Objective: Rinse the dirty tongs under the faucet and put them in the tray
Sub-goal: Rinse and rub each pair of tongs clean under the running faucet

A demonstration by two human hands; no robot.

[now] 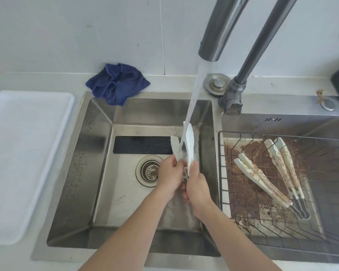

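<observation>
Both hands gripped white tongs (186,147) under faucet (213,45) stream, over sink (98,173): left hand (169,176) one arm, right hand (197,184) other. Risk: wet plastic slipping, splashing. Tray (27,163) far left.

Head-worn wide view, facing down, close over the sink (98,153)

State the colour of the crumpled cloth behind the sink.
Dark blue cloth, seen in the head view.
</observation>
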